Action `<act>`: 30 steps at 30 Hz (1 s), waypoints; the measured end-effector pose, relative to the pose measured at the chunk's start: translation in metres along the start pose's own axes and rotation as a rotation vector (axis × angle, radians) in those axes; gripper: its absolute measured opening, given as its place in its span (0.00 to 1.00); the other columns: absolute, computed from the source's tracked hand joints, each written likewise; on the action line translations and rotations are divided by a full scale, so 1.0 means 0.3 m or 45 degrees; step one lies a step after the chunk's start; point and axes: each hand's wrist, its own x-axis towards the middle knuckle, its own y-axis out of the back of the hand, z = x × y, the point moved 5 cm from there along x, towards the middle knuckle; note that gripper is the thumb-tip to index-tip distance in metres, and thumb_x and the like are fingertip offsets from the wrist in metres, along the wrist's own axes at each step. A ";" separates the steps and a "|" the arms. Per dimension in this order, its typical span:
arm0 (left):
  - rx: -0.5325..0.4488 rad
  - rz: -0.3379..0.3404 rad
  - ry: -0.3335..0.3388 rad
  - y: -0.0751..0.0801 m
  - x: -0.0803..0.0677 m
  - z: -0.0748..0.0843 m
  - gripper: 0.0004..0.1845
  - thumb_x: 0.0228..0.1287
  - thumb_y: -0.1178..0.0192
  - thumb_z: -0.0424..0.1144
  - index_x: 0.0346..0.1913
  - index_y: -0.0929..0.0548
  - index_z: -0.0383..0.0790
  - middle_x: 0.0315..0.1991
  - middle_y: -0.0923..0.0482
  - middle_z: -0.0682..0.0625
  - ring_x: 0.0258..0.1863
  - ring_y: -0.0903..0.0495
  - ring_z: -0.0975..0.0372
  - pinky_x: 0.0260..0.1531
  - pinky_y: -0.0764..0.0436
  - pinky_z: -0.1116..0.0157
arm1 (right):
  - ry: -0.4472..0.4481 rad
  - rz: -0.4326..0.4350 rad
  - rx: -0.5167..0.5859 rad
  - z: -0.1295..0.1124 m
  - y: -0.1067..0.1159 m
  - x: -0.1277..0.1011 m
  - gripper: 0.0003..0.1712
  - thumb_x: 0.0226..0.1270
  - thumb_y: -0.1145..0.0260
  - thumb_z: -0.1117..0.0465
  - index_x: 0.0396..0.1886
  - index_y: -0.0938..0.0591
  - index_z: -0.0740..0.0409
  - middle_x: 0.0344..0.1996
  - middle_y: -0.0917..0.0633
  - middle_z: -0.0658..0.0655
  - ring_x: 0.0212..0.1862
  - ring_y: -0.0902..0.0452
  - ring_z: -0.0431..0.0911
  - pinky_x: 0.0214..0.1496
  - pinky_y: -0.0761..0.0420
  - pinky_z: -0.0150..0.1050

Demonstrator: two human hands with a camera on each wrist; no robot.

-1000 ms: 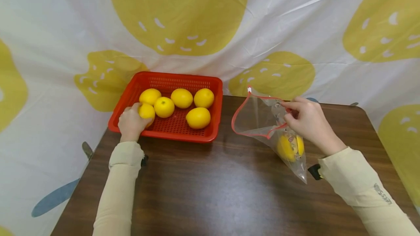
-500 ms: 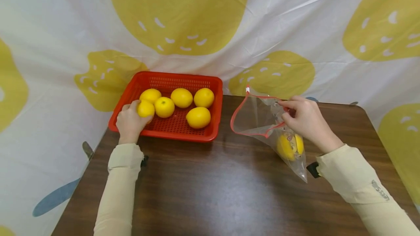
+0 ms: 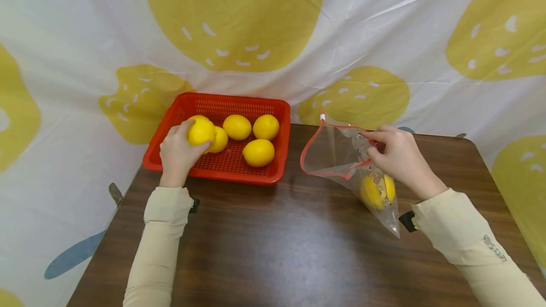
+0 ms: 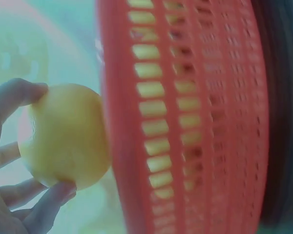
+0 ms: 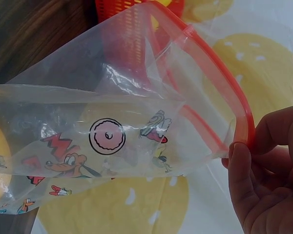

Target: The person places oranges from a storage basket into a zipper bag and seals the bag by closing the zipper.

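My left hand (image 3: 177,155) grips a lemon (image 3: 202,130) raised above the left part of a red plastic basket (image 3: 239,176). In the left wrist view the fingers and thumb curl round that lemon (image 4: 68,136), beyond the basket's slotted side (image 4: 185,122). Several other lemons (image 3: 258,152) lie in the basket, one partly hidden behind the held one. On the right, my right hand (image 3: 396,155) pinches the red zip edge of a clear zip bag (image 3: 337,150). Its mouth gapes toward the basket. Inside the bag's lower end sits a lemon (image 3: 375,191); cartoon prints (image 5: 71,165) show on the plastic.
Both hands are over a dark wood-grain table (image 3: 273,250). A white cloth (image 3: 362,22) with large yellow fruit prints hangs behind the table and along its sides. The basket stands at the back left, near the cloth.
My left hand has lifted the lemon from the basket's left side and moved it up and to the right. The right hand and the zip bag have stayed almost still.
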 end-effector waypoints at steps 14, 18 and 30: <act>-0.371 -0.067 -0.215 -0.071 -0.052 0.265 0.32 0.42 0.30 0.51 0.53 0.23 0.42 0.48 0.23 0.42 0.45 0.25 0.49 0.43 0.28 0.48 | -0.002 0.016 0.000 0.006 0.004 -0.005 0.19 0.49 0.42 0.72 0.43 0.18 0.67 0.20 0.27 0.52 0.19 0.38 0.41 0.19 0.39 0.32; -0.508 -0.124 -0.234 -0.099 -0.057 0.333 0.32 0.41 0.29 0.49 0.53 0.24 0.41 0.50 0.23 0.44 0.48 0.26 0.53 0.48 0.28 0.55 | 0.001 0.027 -0.002 0.007 0.003 -0.010 0.19 0.48 0.42 0.72 0.42 0.17 0.67 0.20 0.27 0.52 0.19 0.38 0.41 0.19 0.38 0.32; -0.621 -0.196 -0.295 -0.162 -0.088 0.501 0.31 0.40 0.29 0.50 0.51 0.22 0.44 0.48 0.22 0.49 0.40 0.25 0.57 0.36 0.25 0.61 | 0.021 0.070 -0.015 0.009 0.012 -0.013 0.17 0.46 0.41 0.72 0.39 0.17 0.69 0.20 0.25 0.53 0.20 0.36 0.42 0.20 0.36 0.33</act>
